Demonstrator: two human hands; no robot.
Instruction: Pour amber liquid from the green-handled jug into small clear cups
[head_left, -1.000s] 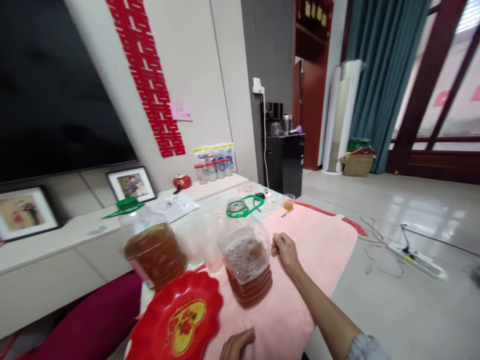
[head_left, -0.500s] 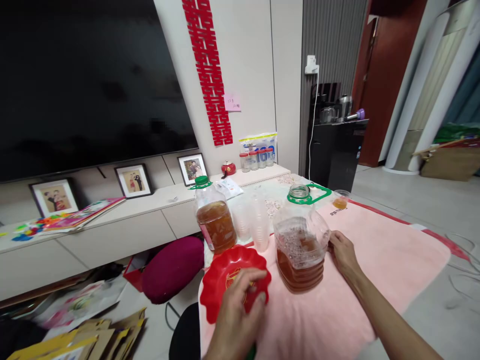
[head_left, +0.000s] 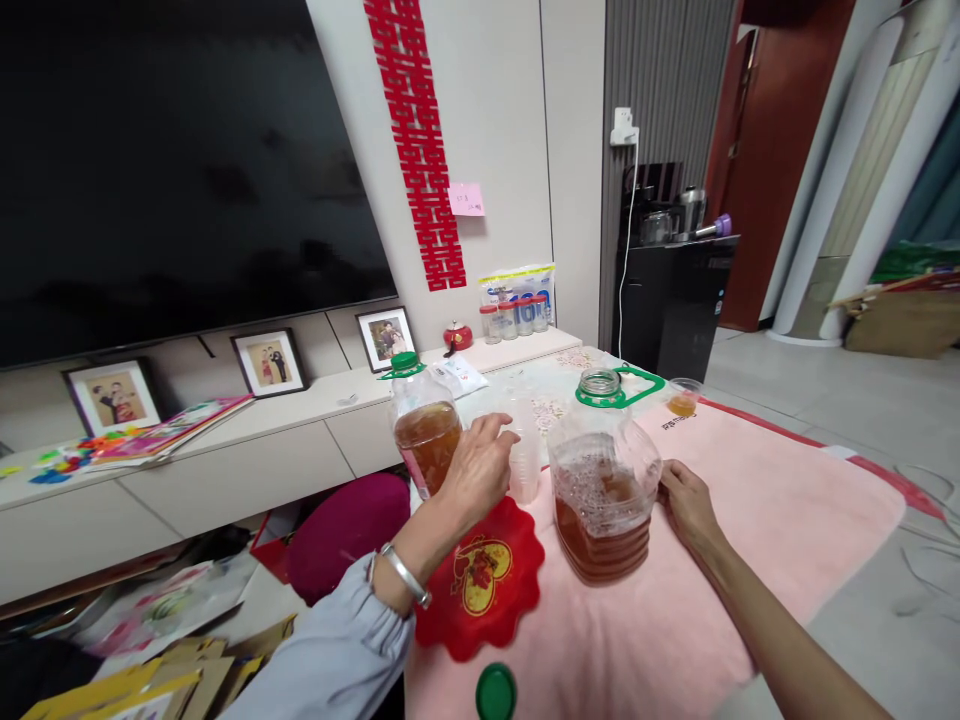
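My left hand [head_left: 480, 468] reaches over the red scalloped plate [head_left: 484, 580] to the stack of clear plastic cups [head_left: 523, 460], fingers curled at the stack. My right hand [head_left: 684, 500] rests against the side of the open jug [head_left: 602, 490], which has a green handle ring and holds brown liquid. A second jug [head_left: 424, 432] with a green cap stands behind my left hand. A loose green cap [head_left: 496, 692] lies on the pink towel [head_left: 750, 520] near the front edge.
A small cup of amber liquid [head_left: 682, 398] stands at the towel's far corner. The low white cabinet [head_left: 225, 450] carries framed photos and small jars [head_left: 517, 315]. A maroon cushion [head_left: 345, 530] and cardboard lie on the floor at left.
My left hand has left the red plate and moved forward up to the stacked cups. The green cap now lies uncovered on the towel. My right hand stays at the open jug.
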